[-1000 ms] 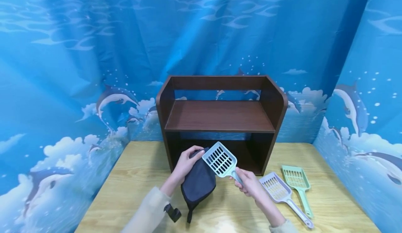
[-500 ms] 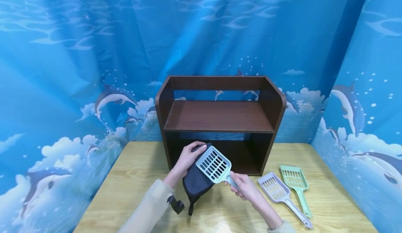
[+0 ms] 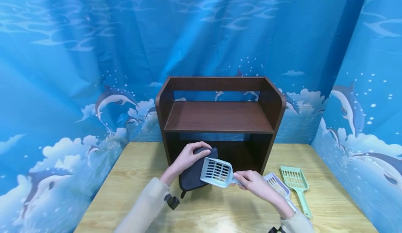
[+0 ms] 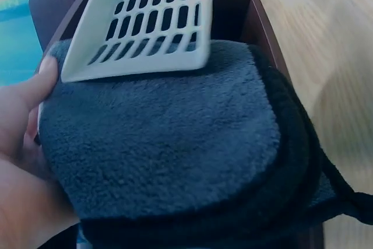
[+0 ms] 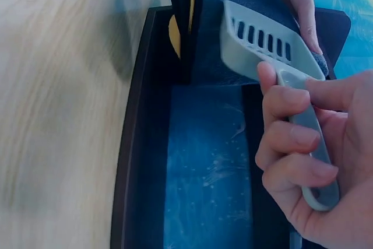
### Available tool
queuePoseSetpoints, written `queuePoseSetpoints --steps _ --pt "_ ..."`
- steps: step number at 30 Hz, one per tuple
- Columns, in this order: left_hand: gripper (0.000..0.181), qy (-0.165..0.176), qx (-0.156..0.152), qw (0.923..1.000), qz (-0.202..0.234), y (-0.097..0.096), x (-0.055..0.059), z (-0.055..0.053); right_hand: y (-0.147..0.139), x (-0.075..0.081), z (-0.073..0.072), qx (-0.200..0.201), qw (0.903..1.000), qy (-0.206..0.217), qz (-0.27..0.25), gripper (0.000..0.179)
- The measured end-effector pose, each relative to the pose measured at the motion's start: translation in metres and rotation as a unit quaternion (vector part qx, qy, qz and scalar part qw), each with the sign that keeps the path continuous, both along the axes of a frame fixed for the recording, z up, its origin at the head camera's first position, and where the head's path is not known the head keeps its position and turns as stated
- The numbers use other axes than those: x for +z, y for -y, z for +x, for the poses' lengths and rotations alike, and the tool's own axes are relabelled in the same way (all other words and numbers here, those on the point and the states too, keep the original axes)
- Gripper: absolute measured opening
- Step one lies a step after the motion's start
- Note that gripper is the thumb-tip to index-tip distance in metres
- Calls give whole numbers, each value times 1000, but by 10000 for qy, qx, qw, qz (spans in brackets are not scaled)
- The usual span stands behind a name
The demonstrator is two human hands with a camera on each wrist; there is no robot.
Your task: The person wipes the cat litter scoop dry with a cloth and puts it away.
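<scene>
My left hand (image 3: 190, 156) grips a folded dark grey plush cloth (image 3: 190, 179) with black edging and a hanging loop. In the left wrist view the thumb lies along the edge of the cloth (image 4: 169, 138). My right hand (image 3: 255, 184) holds a pale blue-grey slotted litter scoop (image 3: 216, 172) by its handle. Fingers and thumb wrap round that handle in the right wrist view, where the scoop head (image 5: 256, 39) lies against the cloth's plush face. Yellow lining (image 5: 175, 36) shows between the cloth's layers.
A dark brown two-tier shelf (image 3: 220, 116) stands behind the hands on the wooden table (image 3: 135, 177). To the right lie a lilac scoop (image 3: 276, 183), partly covered by the right forearm, and a green scoop (image 3: 295, 179). Blue dolphin-print curtains hang behind and at both sides.
The scoop has come down and tilted from slanting upward to nearly level, over the cloth. The cloth has turned, its loop swinging up and left. Both hands keep their holds.
</scene>
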State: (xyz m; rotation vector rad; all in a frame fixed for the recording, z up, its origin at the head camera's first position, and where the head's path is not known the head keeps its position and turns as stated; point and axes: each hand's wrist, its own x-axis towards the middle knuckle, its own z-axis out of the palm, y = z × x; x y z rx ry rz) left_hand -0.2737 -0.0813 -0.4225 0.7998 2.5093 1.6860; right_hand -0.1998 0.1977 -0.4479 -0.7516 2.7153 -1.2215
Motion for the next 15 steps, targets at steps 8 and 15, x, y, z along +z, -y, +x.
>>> queuePoseSetpoints --steps 8,15 --pt "17 -780 -734 9875 -1153 -15 13 2 10 12 -4 144 9975 -204 657 36" --pt "16 -1383 -1236 9633 -1942 -35 18 5 20 12 -8 305 9983 -22 501 41"
